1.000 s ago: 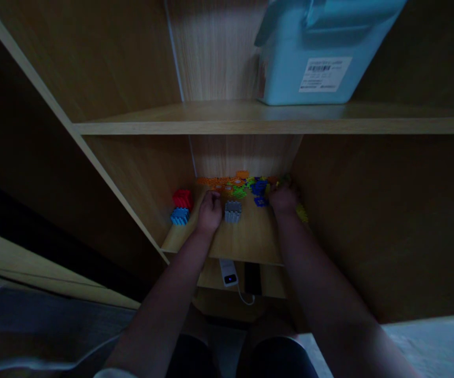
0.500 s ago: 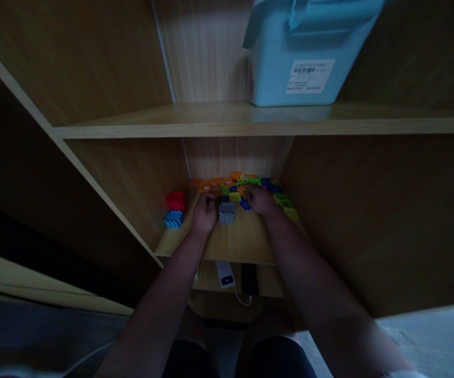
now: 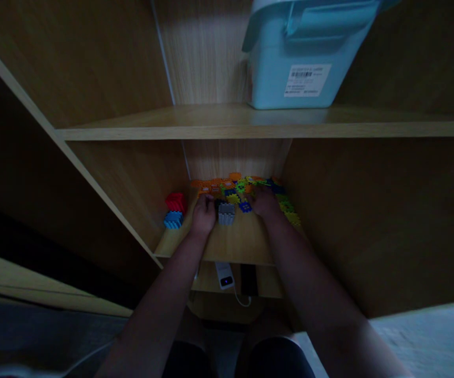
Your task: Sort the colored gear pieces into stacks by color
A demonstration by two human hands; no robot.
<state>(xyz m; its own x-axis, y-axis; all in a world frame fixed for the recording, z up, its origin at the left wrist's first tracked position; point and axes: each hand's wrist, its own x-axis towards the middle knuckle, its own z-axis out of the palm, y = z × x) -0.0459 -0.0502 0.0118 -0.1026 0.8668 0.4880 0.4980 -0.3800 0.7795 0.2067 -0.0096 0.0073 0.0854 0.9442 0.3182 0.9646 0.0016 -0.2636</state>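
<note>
My left hand [image 3: 204,214] rests on the shelf with its fingers curled together. Whatever they may hold is hidden. Just right of it stands a neat stack of grey interlocking plastic tiles [image 3: 226,213], with a black stack [image 3: 219,201] partly hidden behind. My right hand [image 3: 265,202] reaches into loose notched pieces, thumb and fingers apart, with no piece plainly gripped. Near its fingertips lie a blue piece [image 3: 245,207], a yellow piece [image 3: 233,199] and a green piece [image 3: 240,186]. Orange pieces [image 3: 211,185] spread along the back.
At the left wall are a red stack [image 3: 176,202] and a light-blue stack [image 3: 173,219]. Green and yellow pieces [image 3: 290,214] line the right wall. A light-blue bin [image 3: 290,84] stands on the shelf above. Below lie a white device with a cable [image 3: 224,275] and a dark flat object [image 3: 249,280].
My right hand has shifted slightly right and down, and some loose pieces by its fingers have changed place. My left hand stays beside the grey stack.
</note>
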